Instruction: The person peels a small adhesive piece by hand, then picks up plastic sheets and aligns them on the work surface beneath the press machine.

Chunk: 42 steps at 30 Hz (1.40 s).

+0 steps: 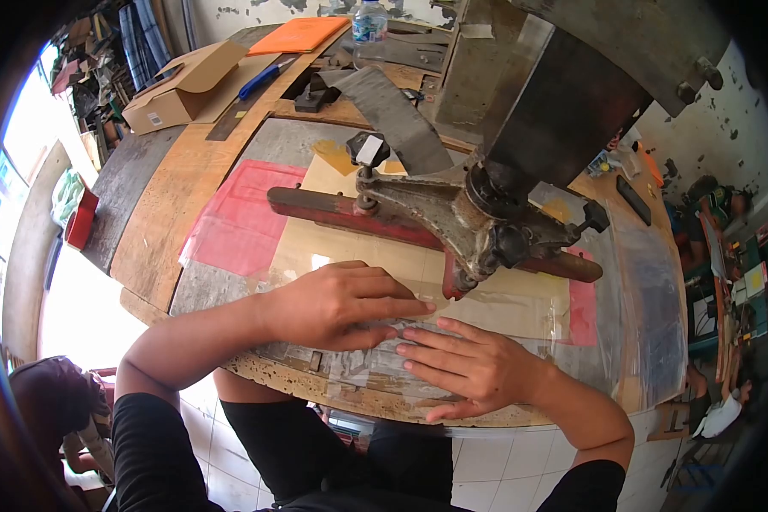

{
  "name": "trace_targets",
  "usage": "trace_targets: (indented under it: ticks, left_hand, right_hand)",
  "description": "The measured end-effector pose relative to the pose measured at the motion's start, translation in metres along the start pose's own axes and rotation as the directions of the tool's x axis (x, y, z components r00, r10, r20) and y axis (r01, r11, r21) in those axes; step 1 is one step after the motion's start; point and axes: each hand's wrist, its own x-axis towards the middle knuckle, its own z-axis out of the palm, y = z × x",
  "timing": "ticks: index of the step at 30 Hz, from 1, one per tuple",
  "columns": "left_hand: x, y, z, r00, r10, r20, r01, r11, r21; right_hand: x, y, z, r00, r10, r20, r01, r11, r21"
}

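My left hand [341,305] lies over the near edge of a pale sheet under clear plastic [520,309], its fingers stretched to the right. Close by on the right, my right hand [461,365] rests with fingers spread on the clear plastic film near the table's front edge. The fingertips of both hands nearly meet. Just beyond them stands a metal press arm with a red bar [418,232] and black knobs, over the pale sheet. Pink sheets [246,218] show at the sheet's left and right ends.
A cardboard box [175,96], a blue cutter [260,80], an orange folder [297,36] and a water bottle [369,24] stand or lie at the back. The press column [572,107] rises at right. Other people [55,401] are at the left and right edges.
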Motion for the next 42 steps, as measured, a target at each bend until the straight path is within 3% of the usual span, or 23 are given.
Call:
trace_targets:
  ticks: [5,15,21,42]
  left_hand:
    - [-0.002,0.000,0.003,0.997,0.077,0.024,-0.077,0.997,0.012]
    - [-0.004,0.002,0.006,0.995,0.083,0.045,-0.086,0.995,0.059]
    - [-0.003,0.003,0.006,0.994,0.098,0.050,-0.103,0.989,0.107]
    - [-0.003,0.003,0.010,0.994,0.092,0.060,-0.098,0.989,0.111]
  right_hand:
    - [0.002,0.000,-0.001,1.000,-0.009,-0.005,0.009,0.999,-0.040]
    - [0.002,0.000,0.004,0.999,-0.025,-0.033,0.025,1.000,-0.001]
    - [0.002,-0.001,0.003,1.000,-0.017,-0.010,0.017,0.997,-0.081]
    - [0.001,-0.002,0.008,1.000,-0.016,-0.027,0.016,1.000,0.007]
